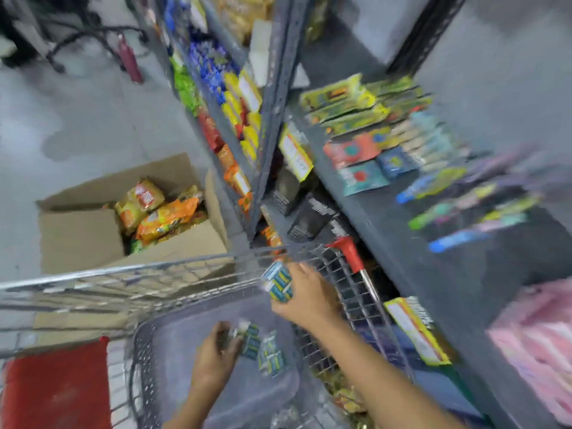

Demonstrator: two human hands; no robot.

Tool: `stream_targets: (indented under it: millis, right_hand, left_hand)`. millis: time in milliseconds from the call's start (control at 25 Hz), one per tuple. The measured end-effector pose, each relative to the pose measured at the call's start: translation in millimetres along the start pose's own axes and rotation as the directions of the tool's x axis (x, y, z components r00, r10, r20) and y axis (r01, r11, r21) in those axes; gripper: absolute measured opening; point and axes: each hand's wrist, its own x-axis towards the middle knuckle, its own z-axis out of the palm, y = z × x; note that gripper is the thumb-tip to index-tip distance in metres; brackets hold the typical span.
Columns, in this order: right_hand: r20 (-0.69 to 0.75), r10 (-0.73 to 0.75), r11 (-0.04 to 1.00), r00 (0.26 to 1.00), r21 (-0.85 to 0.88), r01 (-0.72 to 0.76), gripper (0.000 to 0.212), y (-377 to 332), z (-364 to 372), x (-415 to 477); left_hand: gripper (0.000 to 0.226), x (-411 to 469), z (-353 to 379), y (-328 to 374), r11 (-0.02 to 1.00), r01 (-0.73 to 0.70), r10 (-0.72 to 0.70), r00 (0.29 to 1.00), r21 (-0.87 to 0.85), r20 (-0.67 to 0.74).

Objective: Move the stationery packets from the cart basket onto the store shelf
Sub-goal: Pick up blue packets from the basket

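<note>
Head view, blurred: the right hand [305,297] clamps a blue packet [277,285] above the cart basket [173,345], long axis toward the shelf [387,218]. The left hand [216,356] grips packets [258,346] inside the basket.

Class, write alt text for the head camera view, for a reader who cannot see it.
Over a wire cart, a person's right hand lifts a blue packet stack while the left hand reaches for more packets in a grey basket. A grey shelf of colourful stationery stands to the right; the picture is motion-blurred.
</note>
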Motion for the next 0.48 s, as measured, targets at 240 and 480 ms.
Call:
stream_targets:
  millis: [240, 480]
  right_hand:
    - [-0.364, 0.187, 0.980, 0.912, 0.135, -0.147, 0.052, 35, -154, -112]
    - [-0.557, 0.454, 0.891, 0.695, 0.297, -0.344, 0.065, 98, -246, -245]
  left_hand:
    - [0.039, -67, 15, 138, 0.913, -0.194, 0.271, 0.946, -0.358, 0.176]
    - [0.040, -176, 61, 253, 0.783, -0.424, 0.584, 0.753, -0.456, 0.303]
